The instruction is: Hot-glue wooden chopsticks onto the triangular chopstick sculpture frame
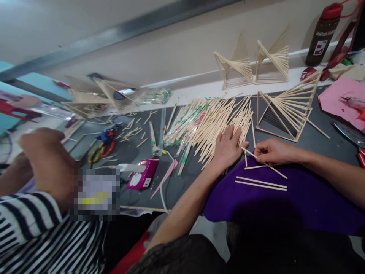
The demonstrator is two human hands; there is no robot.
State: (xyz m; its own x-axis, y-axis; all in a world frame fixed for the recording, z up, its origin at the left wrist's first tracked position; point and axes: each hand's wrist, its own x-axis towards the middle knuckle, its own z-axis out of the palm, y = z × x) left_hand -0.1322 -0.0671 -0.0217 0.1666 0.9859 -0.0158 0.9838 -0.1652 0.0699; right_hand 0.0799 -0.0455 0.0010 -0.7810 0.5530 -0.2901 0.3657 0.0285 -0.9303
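Note:
My left hand [228, 147] lies with its fingers spread on the lower right part of a large pile of thin wooden sticks [221, 123]. To its right, my right hand [266, 151] pinches a single stick [278, 171] that slants across the top of a purple cloth [256, 205]. Under that stick, another one [256, 166] lies sideways on the cloth, and a short upright one meets its left end. Two parallel sticks [261, 183] rest lower on the cloth. Just behind my right hand stands a fan-shaped stick frame [288, 110].
Two more stick frames [238, 70] stand by the wall. Pliers [107, 139], a magenta power box [144, 174] with a white cable and stick scraps lie left. A co-worker in a striped shirt [37, 220] is at far left. A bottle [322, 40], pink sheet [342, 101] and scissors [349, 135] are right.

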